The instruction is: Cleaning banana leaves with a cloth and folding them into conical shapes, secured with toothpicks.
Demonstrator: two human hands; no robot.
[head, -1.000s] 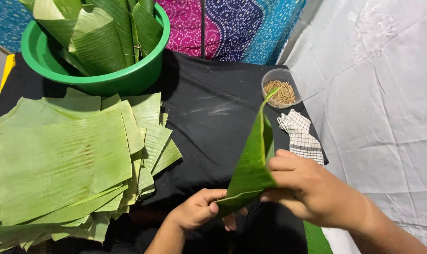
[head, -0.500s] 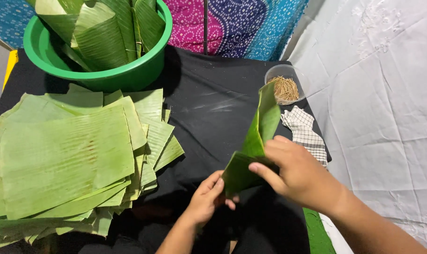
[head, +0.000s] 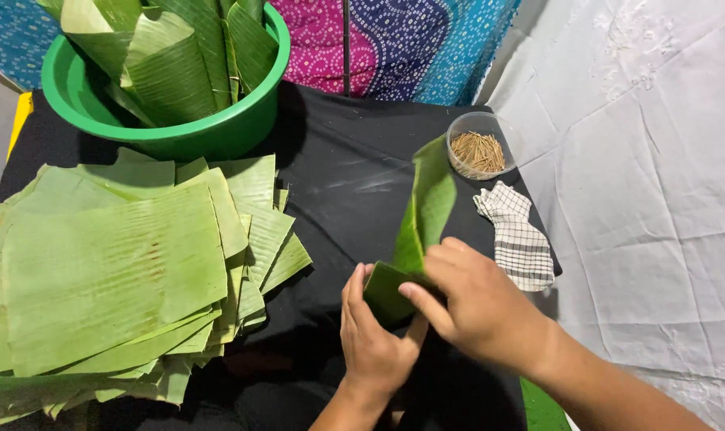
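Since the earlier frames, both hands have drawn closer together low over the black tabletop (head: 354, 183), and the banana leaf strip (head: 422, 215) now stands more upright, its lower end folded up between them. At that fold, the left hand (head: 374, 335) sits beneath and to the left with fingers pressed together and cupped against the doubled-over bottom of the strip, thumb side up along its edge. From the right, the right hand (head: 478, 307) closes over the same fold, its thumb and fingers pinching the leaf.

Above the hands the strip rises as a narrow, smooth, bright green blade, slightly curled along its length, its tip near the clear round container (head: 480, 144). This container holds a heap of thin brown sticks (head: 476, 152). Just beside it, to the right of the strip, lies a folded checked cloth (head: 518, 239).

On the left of the tabletop a broad stack of cut leaf sheets (head: 115, 271) lies fanned out. Behind it stands a green plastic basin (head: 179, 136) filled with larger rolled and folded leaves (head: 171, 56) standing on end.
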